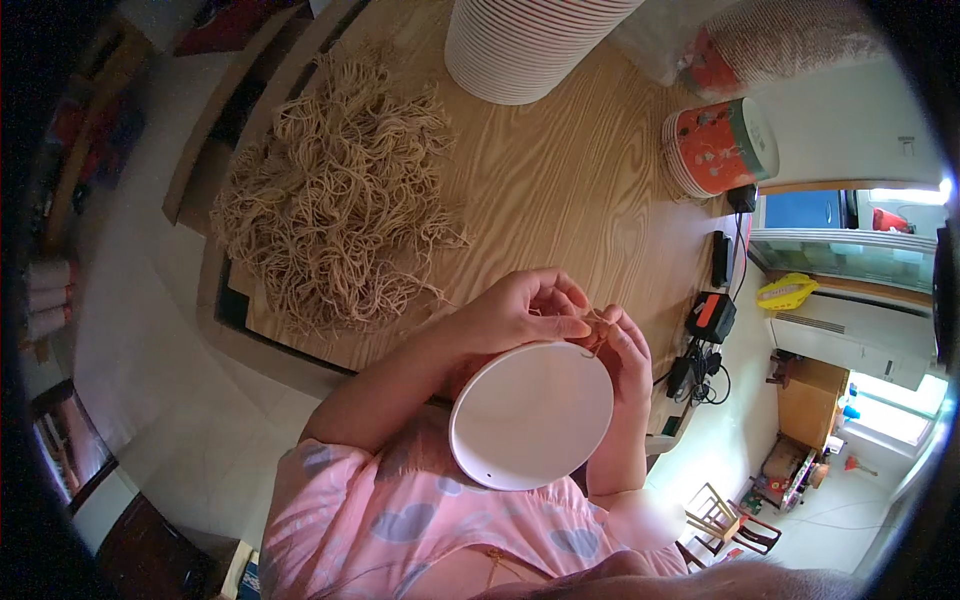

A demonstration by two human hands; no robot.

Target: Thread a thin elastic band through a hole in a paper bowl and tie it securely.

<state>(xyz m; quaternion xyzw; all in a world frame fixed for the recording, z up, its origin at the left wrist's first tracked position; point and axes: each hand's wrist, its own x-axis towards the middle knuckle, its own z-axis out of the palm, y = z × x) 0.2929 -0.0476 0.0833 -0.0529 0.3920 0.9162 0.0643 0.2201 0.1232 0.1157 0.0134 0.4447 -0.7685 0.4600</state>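
A paper bucket (530, 415) with a white inside rests against my lap, its mouth tilted up toward me; a small dark hole shows near its lower rim. At its far rim, my left hand (540, 305) is closed in a pinch, thumb and fingers together on a thin piece of twine (599, 322). My right hand (628, 350) pinches the same twine beside the bucket's right rim. Whether the twine passes through the rim is hidden by the fingers. To the left, a big tangled heap of tan twine (340, 190) lies on the wooden table (560, 190).
A tall stack of white paper buckets (520, 50) stands at the far side. At the right edge are a stack of red and green patterned buckets (715, 148), black adapters (710, 318) and looped cables (708, 378). A bagged stack (780, 45) lies at the far right.
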